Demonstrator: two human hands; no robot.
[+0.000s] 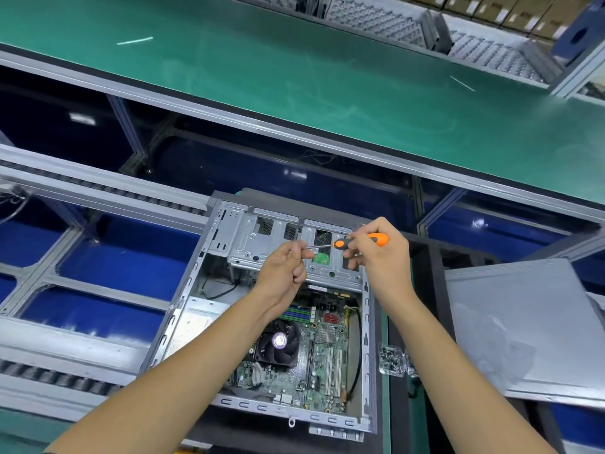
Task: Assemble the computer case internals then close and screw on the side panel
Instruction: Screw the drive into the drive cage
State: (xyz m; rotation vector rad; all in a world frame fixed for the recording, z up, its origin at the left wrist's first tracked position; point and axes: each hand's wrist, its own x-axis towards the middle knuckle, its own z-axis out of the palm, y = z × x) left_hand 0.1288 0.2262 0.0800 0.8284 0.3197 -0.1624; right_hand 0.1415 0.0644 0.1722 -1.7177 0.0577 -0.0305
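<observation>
While fingers [307, 253] hide its tip, screwdriver [357, 241] hovers.

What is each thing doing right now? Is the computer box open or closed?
Grey metal computer case: open, insides showing.
Grey flat side panel: off, lying right of the case.
Orange-handled screwdriver: held level above the case.
Right hand: grips the handle.
Left hand: pinches the screwdriver's tip.
Black round cooler fan: mounted on the green board.
</observation>
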